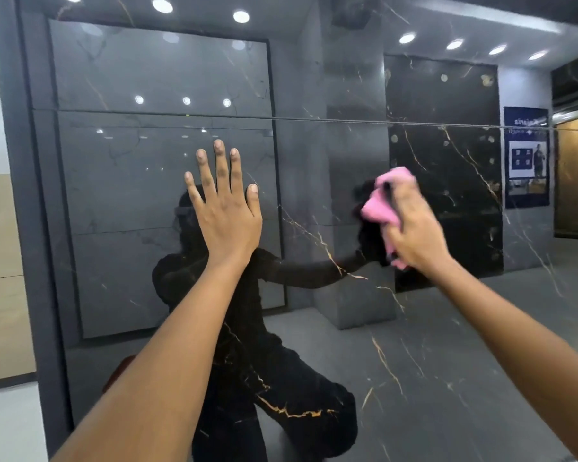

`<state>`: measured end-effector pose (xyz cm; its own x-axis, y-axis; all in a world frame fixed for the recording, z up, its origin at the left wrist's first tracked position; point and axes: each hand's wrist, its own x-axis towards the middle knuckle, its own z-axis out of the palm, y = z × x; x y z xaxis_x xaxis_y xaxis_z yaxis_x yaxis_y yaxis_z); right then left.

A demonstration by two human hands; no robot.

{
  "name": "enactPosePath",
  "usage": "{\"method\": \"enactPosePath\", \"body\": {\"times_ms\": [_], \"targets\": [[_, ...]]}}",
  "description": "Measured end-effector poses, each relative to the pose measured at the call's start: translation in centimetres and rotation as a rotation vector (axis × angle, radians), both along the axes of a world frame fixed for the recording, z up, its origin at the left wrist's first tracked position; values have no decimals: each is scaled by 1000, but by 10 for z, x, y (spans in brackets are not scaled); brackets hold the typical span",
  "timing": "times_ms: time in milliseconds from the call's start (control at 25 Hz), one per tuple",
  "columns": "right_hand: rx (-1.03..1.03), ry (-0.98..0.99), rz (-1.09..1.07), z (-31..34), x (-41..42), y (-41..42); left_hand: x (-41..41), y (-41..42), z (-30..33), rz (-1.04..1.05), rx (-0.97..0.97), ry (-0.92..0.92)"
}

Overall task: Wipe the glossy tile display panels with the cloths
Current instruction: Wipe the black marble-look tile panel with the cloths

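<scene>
The right hand [414,228] has its grip closed around a bunched pink cloth [386,201], fingers curled over the fabric with the back of the hand toward the camera; the cloth protrudes above and to the left of the knuckles, and a small fold shows below the heel of the hand. The cloth is pressed against the glossy black tile panel [397,361], at mid-height and right of the panel's centre, below the horizontal joint line [314,118] that crosses the panel near its upper part. The left hand [226,215] holds nothing: its grip is open, with all five fingers straight and spread, palm laid flat on the same panel, left of the cloth and well apart from it, fingertips just below the joint line. Both forearms extend upward from the lower edge of the view. The panel is dark with thin gold veining and is highly reflective; it mirrors the person's crouched dark silhouette, a row of round ceiling lights, grey tile boards and a further black gold-veined board. A blue poster [526,158] appears near the panel's right edge. At the left edge of the panel stands a dark frame [20,228], with a beige wall panel [0,278] beside it.
</scene>
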<state>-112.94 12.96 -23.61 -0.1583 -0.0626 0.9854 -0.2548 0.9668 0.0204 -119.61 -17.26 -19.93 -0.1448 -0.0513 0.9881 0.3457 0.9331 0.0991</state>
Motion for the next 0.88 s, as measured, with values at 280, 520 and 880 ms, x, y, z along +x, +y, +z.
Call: {"method": "enactPosePath", "body": {"times_ms": [280,520,880], "targets": [[585,-199,150,-55,-7,-20,32,85,-6,-317,46,92],[92,-31,99,16,-13,101,11,143,-38,-91,-5,-49],[713,-5,129,26,-22,68,1,144,-41,65,-8,-8]]}}
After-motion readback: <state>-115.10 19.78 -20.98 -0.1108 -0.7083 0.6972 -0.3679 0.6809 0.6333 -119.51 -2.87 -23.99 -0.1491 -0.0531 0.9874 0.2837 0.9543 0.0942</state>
